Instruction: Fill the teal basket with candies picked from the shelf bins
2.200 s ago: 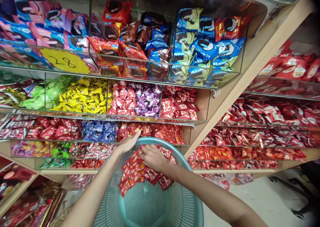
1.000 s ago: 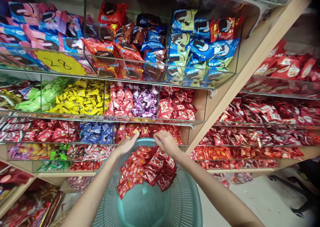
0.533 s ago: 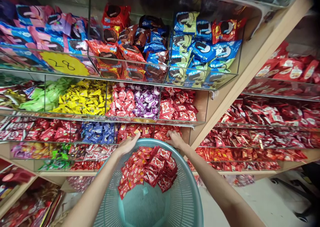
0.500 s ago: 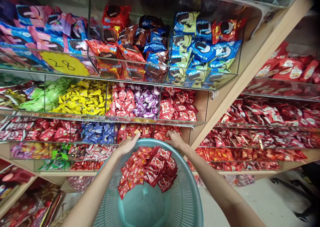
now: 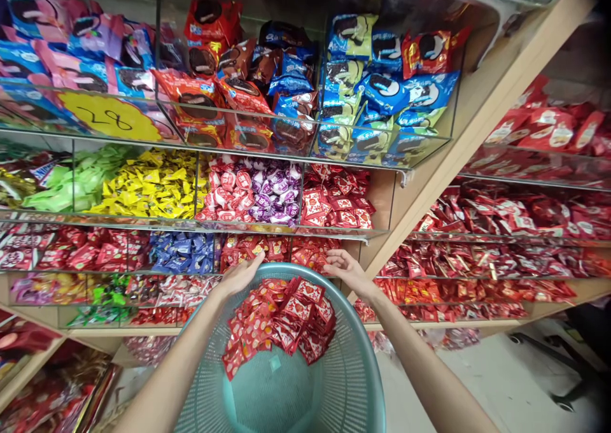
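A teal plastic basket [image 5: 351, 363] is in front of me, tilted so its inside faces me. Small red candy packets [image 5: 281, 318] lie heaped against its far side. My left hand [image 5: 241, 275] grips the far left of the rim, its thumb lying along the top and the other fingers mostly hidden outside. Off the rim on the far right, my right hand [image 5: 348, 272] is open, its fingers apart, close to a bin of red packets [image 5: 310, 253]. Nothing shows in that hand.
Clear-fronted shelves hold cookie packs [image 5: 386, 92], yellow candies [image 5: 147, 184] and purple-wrapped candies [image 5: 277, 191]. A slanting wooden post [image 5: 432, 184] divides them from red-packet shelves [image 5: 506, 213] on the right. A yellow price tag [image 5: 109, 118] reads 28. Black chair legs [image 5: 548, 356] stand at lower right.
My right hand has let go of the basket's rim and its fingers have spread. The left hand stays on the rim. The view has shifted slightly.
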A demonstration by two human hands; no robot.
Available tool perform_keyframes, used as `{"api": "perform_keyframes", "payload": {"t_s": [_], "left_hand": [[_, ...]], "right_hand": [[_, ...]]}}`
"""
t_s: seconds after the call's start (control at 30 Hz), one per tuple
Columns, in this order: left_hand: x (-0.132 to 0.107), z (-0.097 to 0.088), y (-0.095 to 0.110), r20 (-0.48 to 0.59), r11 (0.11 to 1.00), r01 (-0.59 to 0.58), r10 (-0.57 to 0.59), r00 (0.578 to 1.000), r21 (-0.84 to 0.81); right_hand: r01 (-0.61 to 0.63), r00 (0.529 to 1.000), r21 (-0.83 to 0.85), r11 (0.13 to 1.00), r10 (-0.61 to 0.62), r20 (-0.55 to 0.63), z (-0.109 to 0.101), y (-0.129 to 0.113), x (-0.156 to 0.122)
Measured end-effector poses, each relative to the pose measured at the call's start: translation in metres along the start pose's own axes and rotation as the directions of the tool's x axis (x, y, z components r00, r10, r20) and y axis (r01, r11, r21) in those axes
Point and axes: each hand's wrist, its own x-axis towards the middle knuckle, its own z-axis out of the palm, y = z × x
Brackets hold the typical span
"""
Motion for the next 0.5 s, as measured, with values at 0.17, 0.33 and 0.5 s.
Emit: {"api": "perform_keyframes", "payload": {"t_s": [0.17, 0.33, 0.5], "left_hand": [[-0.002, -0.001, 0.003, 0.035, 1.0, 0.016, -0.017, 0.999, 0.006], [-0.003, -0.002, 0.005, 0.042, 0.999, 0.032, -0.032, 0.999, 0.009], [-0.004, -0.003, 0.007, 0.061, 1.0, 0.016, -0.015, 0.998, -0.024]], "right_hand": [[-0.318, 0.946, 0.657, 0.683, 0.184, 0.266, 0.041, -0.017, -0.035], [-0.386, 0.918, 0.698, 0.603, 0.173, 0.358, 0.069, -0.016, -0.05], [-0.343, 0.924, 0.593, 0.729, 0.148, 0.354, 0.078, -0.016, -0.06]]}}
